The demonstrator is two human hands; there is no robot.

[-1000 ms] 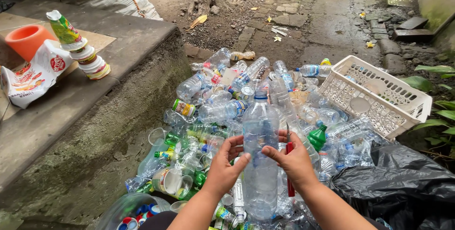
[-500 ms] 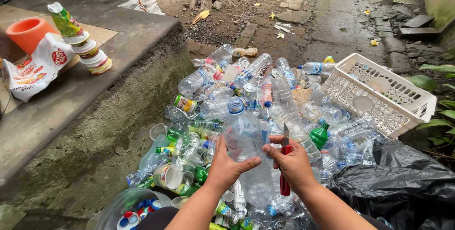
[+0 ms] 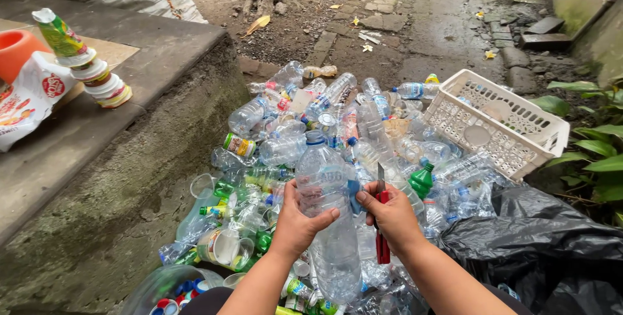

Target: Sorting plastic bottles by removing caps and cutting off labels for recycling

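Left hand (image 3: pixel 300 221): wrapped around the near side of a large clear plastic bottle with a blue cap (image 3: pixel 328 218), thumb across its front.
Right hand (image 3: pixel 389 214): clenched on a red-handled cutter (image 3: pixel 382 224), its short blade pointing up just beside the bottle's label (image 3: pixel 352 196), fingertips touching the bottle.
Large bottle: upright, held between both hands above the heap.
Heap of crushed clear plastic bottles (image 3: pixel 311 127): on the ground beyond and beneath the hands.
Small green bottle (image 3: pixel 422 181): just right of the right hand.
White plastic basket (image 3: pixel 513 140): tilted, further right and beyond.
Black plastic bag (image 3: pixel 551 250): right of the right forearm.
Concrete ledge (image 3: pixel 130 114): left of the left hand, carrying a stack of nested cups (image 3: pixel 91 68) and an orange pot (image 3: pixel 16 49).
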